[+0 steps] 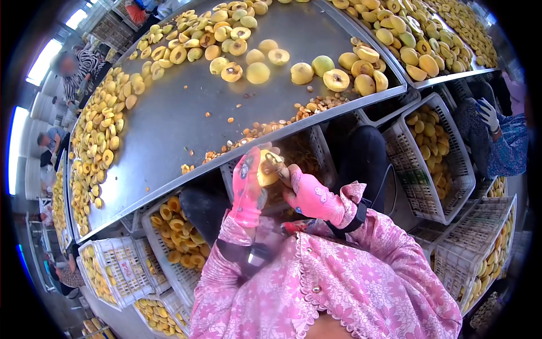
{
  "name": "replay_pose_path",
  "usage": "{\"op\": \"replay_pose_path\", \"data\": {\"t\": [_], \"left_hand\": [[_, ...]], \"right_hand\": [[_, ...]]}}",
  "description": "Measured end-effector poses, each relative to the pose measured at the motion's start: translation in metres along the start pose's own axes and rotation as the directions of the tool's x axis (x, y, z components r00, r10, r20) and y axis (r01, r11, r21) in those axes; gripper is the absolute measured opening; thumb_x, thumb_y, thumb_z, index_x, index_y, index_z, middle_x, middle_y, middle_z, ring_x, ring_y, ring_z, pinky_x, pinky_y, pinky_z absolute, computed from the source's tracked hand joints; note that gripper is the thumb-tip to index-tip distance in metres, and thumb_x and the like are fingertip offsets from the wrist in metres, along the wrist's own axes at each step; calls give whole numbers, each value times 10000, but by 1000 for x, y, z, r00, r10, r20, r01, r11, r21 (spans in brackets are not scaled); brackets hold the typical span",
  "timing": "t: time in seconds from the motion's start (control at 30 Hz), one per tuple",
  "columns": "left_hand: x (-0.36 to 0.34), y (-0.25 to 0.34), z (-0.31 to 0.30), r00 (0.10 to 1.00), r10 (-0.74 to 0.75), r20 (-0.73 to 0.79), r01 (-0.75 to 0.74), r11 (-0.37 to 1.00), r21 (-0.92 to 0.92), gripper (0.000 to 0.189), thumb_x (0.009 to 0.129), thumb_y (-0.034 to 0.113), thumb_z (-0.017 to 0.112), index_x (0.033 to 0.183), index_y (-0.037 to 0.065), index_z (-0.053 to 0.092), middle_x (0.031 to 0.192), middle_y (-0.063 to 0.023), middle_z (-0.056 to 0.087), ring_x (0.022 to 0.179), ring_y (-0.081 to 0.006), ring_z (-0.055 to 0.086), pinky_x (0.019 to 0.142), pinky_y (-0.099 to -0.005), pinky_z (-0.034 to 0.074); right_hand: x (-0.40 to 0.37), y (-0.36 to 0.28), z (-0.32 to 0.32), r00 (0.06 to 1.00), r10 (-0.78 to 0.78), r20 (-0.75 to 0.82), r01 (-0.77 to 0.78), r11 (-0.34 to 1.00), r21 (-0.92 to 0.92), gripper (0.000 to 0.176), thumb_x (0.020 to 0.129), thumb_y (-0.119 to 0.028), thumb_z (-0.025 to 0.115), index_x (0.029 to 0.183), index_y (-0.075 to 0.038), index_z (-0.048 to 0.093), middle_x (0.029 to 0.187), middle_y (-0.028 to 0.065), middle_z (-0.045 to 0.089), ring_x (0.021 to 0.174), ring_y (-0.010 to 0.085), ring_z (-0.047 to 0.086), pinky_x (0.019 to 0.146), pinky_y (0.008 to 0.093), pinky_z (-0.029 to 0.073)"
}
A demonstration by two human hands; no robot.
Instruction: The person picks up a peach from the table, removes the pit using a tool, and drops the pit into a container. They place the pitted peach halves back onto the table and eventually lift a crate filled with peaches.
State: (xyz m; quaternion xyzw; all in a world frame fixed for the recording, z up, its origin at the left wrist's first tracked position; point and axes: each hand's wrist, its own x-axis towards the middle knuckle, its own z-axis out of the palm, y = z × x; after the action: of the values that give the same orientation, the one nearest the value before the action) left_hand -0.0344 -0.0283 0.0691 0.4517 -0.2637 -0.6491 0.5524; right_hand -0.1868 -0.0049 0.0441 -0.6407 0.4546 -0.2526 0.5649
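My left hand [248, 183], in a pink patterned glove, is closed around a yellow peach half [266, 172] held just in front of the table's edge. My right hand [310, 195], gloved the same way, is closed with its bare fingertips at the cut side of that peach. A small dark tool seems to be between these fingers and touches the fruit, but its shape is mostly hidden. Near my hands, peach pits [254, 133] and scraps lie along the metal table's [197, 107] front edge. Several peach halves [258, 72] rest farther in.
Piles of peach halves [107, 135] line the table's left and far sides; another heaped table [418, 39] adjoins on the right. White crates of peaches [432, 164] stand right of my knees, and another crate [180, 231] on the left. A co-worker's gloved hand [486, 114] shows at far right.
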Motion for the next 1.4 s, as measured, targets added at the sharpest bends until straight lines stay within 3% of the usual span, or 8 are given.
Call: {"op": "replay_pose_path", "data": {"t": [0.47, 0.6, 0.7, 0.8, 1.13, 1.2, 1.3, 1.4], "left_hand": [[17, 2, -25, 937, -298, 181, 187, 869, 459, 361, 902, 315, 582, 1022, -23, 623, 939, -87, 656, 830, -145, 625, 755, -261, 492], [19, -6, -30, 905, -384, 185, 279, 862, 423, 386, 880, 327, 613, 1031, -28, 621, 926, -90, 657, 844, -150, 629, 764, -263, 492], [20, -18, -35, 915, -364, 175, 280, 884, 374, 347, 902, 272, 581, 1040, -46, 605, 964, -143, 656, 812, -204, 659, 737, -307, 541], [16, -23, -37, 935, -305, 178, 244, 922, 300, 367, 899, 287, 583, 1056, -44, 590, 947, -148, 653, 792, -218, 657, 715, -321, 546], [5, -45, -6, 980, -167, -110, 137, 962, -237, 420, 933, 363, 501, 1143, 1, 539, 1039, -157, 617, 871, -250, 639, 716, -356, 561], [10, -55, -26, 995, 87, -47, -75, 973, 217, 343, 919, 290, 555, 1106, 3, 568, 1033, -119, 628, 911, -196, 619, 800, -312, 514], [9, -45, -42, 858, 450, 249, -465, 470, 750, 244, 887, 172, 616, 1054, -5, 599, 1020, -80, 640, 914, -116, 588, 832, -230, 454], [6, -4, -58, 999, -26, -38, 23, 995, -97, 357, 915, 304, 556, 1133, 21, 545, 1034, -128, 633, 915, -240, 631, 774, -368, 535]], "right_hand": [[0, 4, -22, 943, 81, 324, 7, 965, -261, 248, 815, -120, 530, 989, 31, 439, 815, 216, 598, 772, 364, 614, 642, 405, 468], [-4, 13, -20, 955, -12, 296, 56, 988, -142, 242, 815, -122, 517, 991, 33, 459, 784, 165, 600, 737, 304, 616, 636, 372, 478], [-10, -19, -30, 846, 281, 453, -395, 901, 178, 180, 824, -147, 518, 935, -10, 482, 702, 65, 564, 586, 193, 564, 535, 303, 450], [-12, -5, -27, 804, 178, 567, -473, 771, 427, 107, 842, -159, 515, 843, -56, 486, 639, -8, 501, 476, 103, 465, 439, 238, 369], [-24, -17, -7, 861, 12, 508, -486, 311, 817, 123, 854, -155, 544, 784, -78, 479, 584, -31, 454, 440, 78, 414, 406, 209, 310], [-30, -31, -13, 903, 93, 418, -419, 396, 817, 102, 849, -137, 527, 842, -44, 484, 528, -5, 425, 373, 86, 387, 346, 222, 293], [-21, -3, -14, 907, 276, 317, -414, 457, 787, 99, 860, -134, 549, 857, -81, 466, 545, -3, 436, 403, 89, 397, 375, 230, 317], [-18, -3, -16, 887, 344, 307, -434, 398, 808, 125, 871, -132, 547, 834, -131, 428, 551, -13, 433, 407, 81, 369, 384, 237, 306]]}}
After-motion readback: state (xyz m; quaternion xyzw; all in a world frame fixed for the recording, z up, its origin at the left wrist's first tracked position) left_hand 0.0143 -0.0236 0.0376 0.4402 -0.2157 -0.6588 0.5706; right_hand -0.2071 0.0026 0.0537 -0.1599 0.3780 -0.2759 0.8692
